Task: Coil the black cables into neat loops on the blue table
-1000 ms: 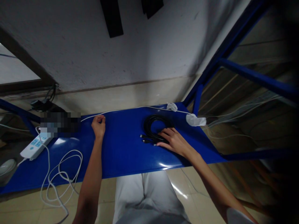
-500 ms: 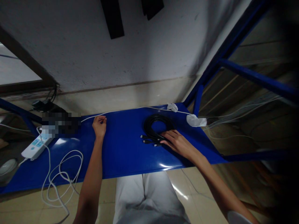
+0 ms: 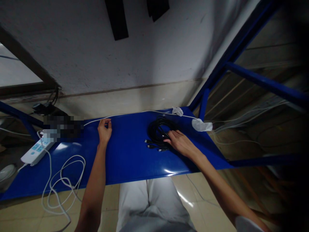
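My left hand [image 3: 104, 130] rests on the blue table [image 3: 125, 154] near its far edge, fingers curled around a thin white cable [image 3: 135, 113] that runs along that edge. My right hand [image 3: 180, 142] lies on a coil of black cable [image 3: 158, 129], fingers closing over the near side of the coil. Several black plug ends [image 3: 152, 145] stick out to the left of that hand.
A white power strip [image 3: 36, 149] sits at the table's left with a looped white cord [image 3: 64, 180] hanging over the front edge. Two white adapters [image 3: 201, 125] lie at the far right corner. A blue metal frame [image 3: 253, 77] rises on the right.
My right hand slid from lying flat on the coil's near side to gripping it, moving slightly left and away. My left hand shifted a little right along the white cable.
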`<state>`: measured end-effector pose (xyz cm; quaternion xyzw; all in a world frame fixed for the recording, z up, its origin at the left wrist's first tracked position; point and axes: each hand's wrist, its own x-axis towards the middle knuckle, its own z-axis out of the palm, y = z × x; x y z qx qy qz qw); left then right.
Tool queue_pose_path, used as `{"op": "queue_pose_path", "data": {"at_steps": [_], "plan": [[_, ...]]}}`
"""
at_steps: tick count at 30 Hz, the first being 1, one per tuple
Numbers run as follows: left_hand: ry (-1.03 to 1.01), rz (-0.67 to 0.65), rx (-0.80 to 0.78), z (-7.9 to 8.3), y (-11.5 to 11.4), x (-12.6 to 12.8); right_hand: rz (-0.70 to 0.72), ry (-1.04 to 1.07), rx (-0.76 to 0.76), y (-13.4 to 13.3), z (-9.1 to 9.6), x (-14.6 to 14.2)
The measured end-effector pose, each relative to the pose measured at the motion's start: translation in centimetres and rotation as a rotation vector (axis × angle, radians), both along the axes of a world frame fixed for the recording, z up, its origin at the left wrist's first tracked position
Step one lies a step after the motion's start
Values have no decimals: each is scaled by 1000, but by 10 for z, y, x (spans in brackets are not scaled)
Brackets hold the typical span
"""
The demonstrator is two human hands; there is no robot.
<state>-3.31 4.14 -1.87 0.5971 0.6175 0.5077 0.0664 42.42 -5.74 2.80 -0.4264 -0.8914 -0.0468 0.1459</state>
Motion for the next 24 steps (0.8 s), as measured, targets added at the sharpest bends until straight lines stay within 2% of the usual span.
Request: {"op": "queue_pose_path", "data": {"at_steps": [8,12,16,21,24], "plan": [[52,-44,32,7,-4,2,-22,26,7,15,3,3],[38,-85,92,19,-10,20,-59,-28,34,19,14,8],[-92,-206,110,31,-34,73,-85,-103,78,23,25,11],[-81,-675,-88,35,-87,164,-56,-72,163,28,33,13],[31,-822,-144,32,-109,199,-63,-52,193,29,40,15]]}}
